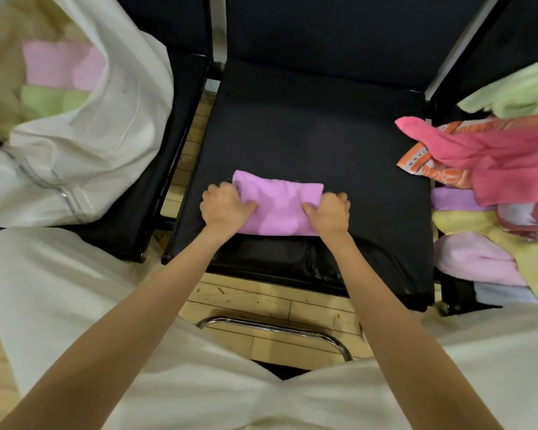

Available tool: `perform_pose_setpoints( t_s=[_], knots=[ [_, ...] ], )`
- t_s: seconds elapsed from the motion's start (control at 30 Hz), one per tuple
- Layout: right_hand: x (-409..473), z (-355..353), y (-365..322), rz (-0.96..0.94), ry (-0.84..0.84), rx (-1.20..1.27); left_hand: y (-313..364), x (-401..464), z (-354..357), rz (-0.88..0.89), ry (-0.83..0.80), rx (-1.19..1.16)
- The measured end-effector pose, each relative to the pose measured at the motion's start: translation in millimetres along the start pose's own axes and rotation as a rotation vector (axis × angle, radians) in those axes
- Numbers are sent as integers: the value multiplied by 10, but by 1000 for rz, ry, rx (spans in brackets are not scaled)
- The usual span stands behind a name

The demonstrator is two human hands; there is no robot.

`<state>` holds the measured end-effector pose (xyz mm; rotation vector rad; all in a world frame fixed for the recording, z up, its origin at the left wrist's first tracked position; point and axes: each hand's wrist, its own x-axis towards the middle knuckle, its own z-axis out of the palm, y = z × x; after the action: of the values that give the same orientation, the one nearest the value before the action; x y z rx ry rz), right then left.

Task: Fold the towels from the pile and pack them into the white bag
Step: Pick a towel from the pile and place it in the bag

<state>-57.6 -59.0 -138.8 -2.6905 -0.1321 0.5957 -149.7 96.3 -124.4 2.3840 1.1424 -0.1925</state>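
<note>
Floor: pale wood planks, scuffed, visible between and below the seats. A chrome tube frame crosses it near the person's lap.

3 black padded seats side by side, backs upright at the top of view. The middle seat serves as the working surface; its front edge is shiny and creased.

White bag: large, slumped on the left seat, mouth open toward the camera, a zip line running down its near side. Inside it lie a folded pink towel and a pale green towel below it, both blurred.

Towel pile: heaped on the right seat, spilling over its left edge toward the middle seat. Pale green on top, then a hot pink towel draped over an orange patterned one, then lilac, yellow and pale pink lower down.

Lilac towel: folded into a compact rectangle, lying on the middle seat near its front edge, well apart from both bag and pile.

Left hand: grip curled round the towel's left end, thumb on top.

Right hand: grip curled round the towel's right end, thumb lying on the cloth.

Both forearms bare; white garment across the lap.
</note>
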Motion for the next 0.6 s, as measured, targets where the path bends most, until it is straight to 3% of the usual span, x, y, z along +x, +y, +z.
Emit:
perform_pose_setpoints(
  t_s=[0.1, 0.27, 0.47, 0.6],
  knots=[
    [-63, -8, -124, 27, -27, 135, 90, -6, 8, -88, -29, -33],
    [-274, -208, -505, -81, -5, 382, -48, -2, -273, -14, 57, -512],
    [-553, -315, -1384, -331, 21, 632, -457, 86, -1391, 94, 219, -743],
    [-722, -293, -1982, -506, 58, 721, -864, 157, -2251, 102, 162, -959]
  ],
)
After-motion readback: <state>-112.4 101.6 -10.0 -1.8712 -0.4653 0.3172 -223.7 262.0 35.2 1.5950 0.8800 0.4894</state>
